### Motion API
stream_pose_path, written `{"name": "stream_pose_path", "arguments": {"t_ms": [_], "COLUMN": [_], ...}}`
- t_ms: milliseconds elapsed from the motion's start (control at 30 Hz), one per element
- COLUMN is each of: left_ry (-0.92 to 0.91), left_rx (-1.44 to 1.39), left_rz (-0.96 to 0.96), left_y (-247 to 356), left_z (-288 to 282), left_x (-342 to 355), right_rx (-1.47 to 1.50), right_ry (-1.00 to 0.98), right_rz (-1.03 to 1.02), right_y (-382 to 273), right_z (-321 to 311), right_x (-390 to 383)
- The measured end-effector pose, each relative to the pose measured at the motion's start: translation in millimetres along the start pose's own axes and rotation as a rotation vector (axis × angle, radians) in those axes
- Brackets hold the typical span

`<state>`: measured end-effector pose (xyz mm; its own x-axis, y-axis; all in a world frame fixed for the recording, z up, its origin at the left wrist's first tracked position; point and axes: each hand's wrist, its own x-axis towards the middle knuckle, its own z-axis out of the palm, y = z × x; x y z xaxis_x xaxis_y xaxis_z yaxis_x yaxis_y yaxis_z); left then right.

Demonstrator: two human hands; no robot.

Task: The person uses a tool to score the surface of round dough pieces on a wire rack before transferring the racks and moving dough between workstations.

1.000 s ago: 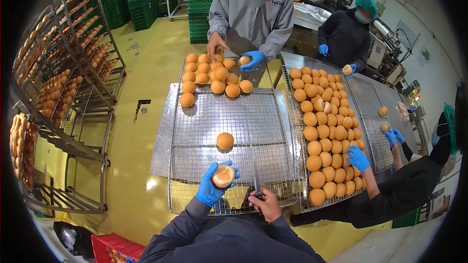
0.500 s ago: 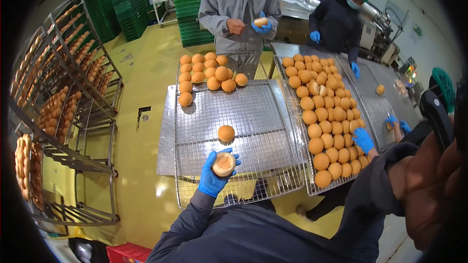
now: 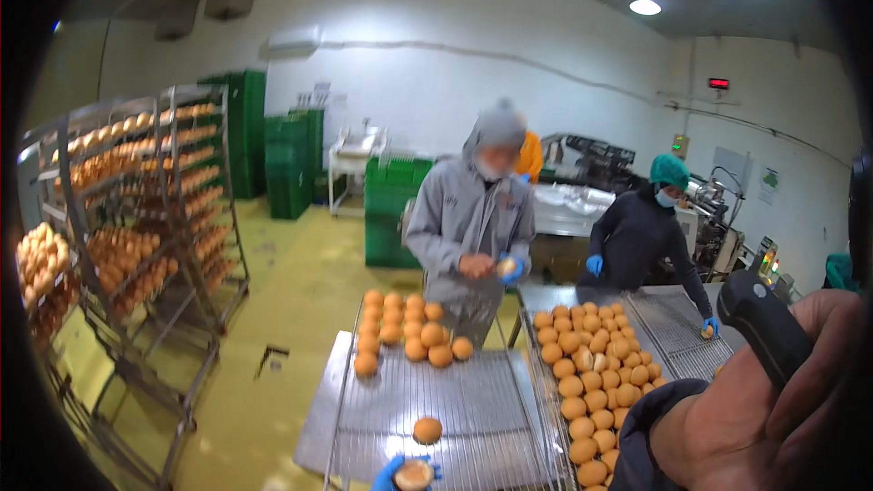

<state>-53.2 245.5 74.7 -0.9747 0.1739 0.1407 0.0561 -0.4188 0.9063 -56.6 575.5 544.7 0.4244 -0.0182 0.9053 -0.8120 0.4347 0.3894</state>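
At the lower edge of the view, my left hand [image 3: 386,475] in a blue glove holds a round bun [image 3: 414,474], its pale side turned up. The hand is partly cut off by the frame. Just beyond it, a single brown bun [image 3: 427,430] sits on the wire rack [image 3: 473,391] over a metal table. My bare right hand [image 3: 773,391] is raised close to the camera at the right. Its fingers are bent around a black rounded device [image 3: 762,323], partly hidden in the dark rim.
Several buns [image 3: 400,327] sit at the rack's far end, before a person in grey [image 3: 468,218]. A fuller rack of buns [image 3: 596,373] is to the right, with a co-worker in dark clothes [image 3: 646,236] beyond. Trolleys of buns [image 3: 155,218] stand left; green crates [image 3: 391,209] behind.
The view has tilted up, so the tables sit lower and the far wall shows. My left hand still holds the bun. My right hand and the black device have shifted left and down in view.
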Motion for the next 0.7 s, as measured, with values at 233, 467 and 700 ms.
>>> {"name": "stream_pose_path", "arguments": {"t_ms": [233, 467, 700], "left_ry": [0.131, 0.138, 0.093], "left_rx": [-0.645, -0.756, -0.774], "left_rz": [-0.339, -0.383, -0.409], "left_y": [32, 48, 34], "left_z": [17, 18, 27], "left_x": [16, 9, 11], "right_rx": [0.046, 0.147, 0.239], "right_ry": [0.078, -0.007, -0.193], "right_rz": [-0.048, 0.014, 0.116], "right_y": [1, 11, -21], "right_z": [11, 51, 80], "right_x": [-4, -15, -25]}}
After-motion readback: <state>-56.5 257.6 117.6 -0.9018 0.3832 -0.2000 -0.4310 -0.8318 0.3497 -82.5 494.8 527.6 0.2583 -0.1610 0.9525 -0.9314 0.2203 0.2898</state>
